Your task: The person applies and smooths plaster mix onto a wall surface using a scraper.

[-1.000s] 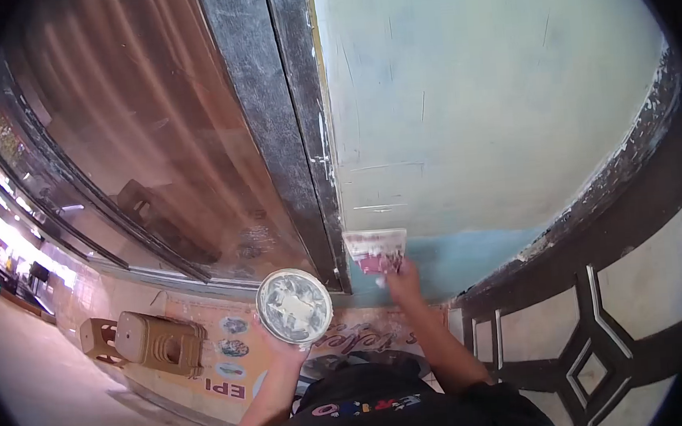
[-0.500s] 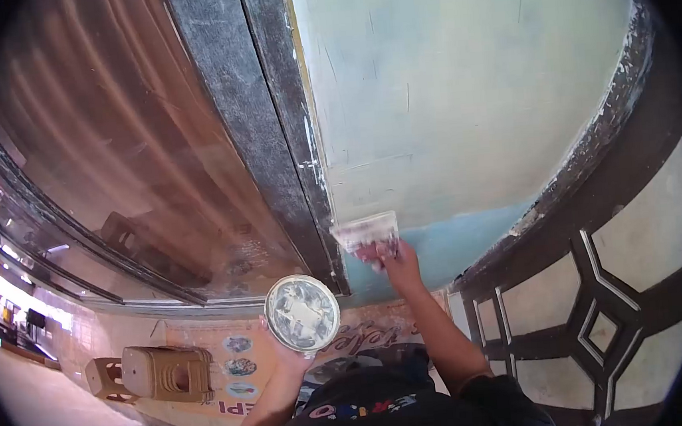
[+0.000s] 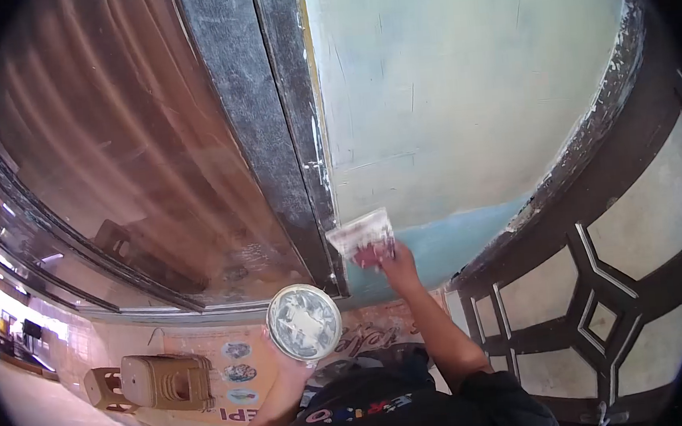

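Putty knife (image 3: 359,234), blade flat against the wall (image 3: 459,83) at the upper edge of its blue band (image 3: 459,240), just beside the dark door frame (image 3: 271,138). Right hand (image 3: 397,263): grip closed around the handle. Left hand (image 3: 289,371): grip closed under a round putty dish (image 3: 304,324), held below the knife. Stacked stools (image 3: 162,382) stand on the floor.
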A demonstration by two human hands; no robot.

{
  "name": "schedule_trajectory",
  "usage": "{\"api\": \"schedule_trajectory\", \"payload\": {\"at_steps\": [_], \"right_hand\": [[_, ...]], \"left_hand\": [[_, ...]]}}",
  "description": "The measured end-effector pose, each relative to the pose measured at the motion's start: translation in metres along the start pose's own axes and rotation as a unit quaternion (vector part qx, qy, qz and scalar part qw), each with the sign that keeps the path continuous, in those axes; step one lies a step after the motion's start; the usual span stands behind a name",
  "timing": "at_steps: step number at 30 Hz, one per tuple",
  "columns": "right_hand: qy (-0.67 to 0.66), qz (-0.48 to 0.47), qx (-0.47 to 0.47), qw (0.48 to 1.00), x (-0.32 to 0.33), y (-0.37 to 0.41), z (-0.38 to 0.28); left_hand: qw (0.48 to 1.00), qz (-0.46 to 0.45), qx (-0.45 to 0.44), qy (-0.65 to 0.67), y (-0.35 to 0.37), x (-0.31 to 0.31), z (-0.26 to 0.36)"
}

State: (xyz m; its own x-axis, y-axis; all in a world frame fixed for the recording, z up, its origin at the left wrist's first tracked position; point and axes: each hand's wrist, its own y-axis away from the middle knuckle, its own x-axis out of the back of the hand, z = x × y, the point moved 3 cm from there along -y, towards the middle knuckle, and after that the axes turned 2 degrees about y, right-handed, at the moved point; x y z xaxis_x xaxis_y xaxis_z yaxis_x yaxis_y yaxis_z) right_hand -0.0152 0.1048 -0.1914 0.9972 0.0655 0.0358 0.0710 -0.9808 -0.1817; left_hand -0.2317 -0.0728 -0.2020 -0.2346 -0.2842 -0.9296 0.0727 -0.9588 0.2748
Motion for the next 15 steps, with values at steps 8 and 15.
{"api": "schedule_trajectory", "payload": {"at_steps": [8,15], "right_hand": [[0.053,0.134,-0.128,0.981,0.013,0.021,0.142],[-0.033,0.056,-0.088,0.994,0.013,0.038,0.036]], "left_hand": [[0.99,-0.022,-0.044,-0.131,-0.004,0.01,0.002],[0.999,-0.009,0.007,-0.039,0.004,-0.007,-0.003]]}}
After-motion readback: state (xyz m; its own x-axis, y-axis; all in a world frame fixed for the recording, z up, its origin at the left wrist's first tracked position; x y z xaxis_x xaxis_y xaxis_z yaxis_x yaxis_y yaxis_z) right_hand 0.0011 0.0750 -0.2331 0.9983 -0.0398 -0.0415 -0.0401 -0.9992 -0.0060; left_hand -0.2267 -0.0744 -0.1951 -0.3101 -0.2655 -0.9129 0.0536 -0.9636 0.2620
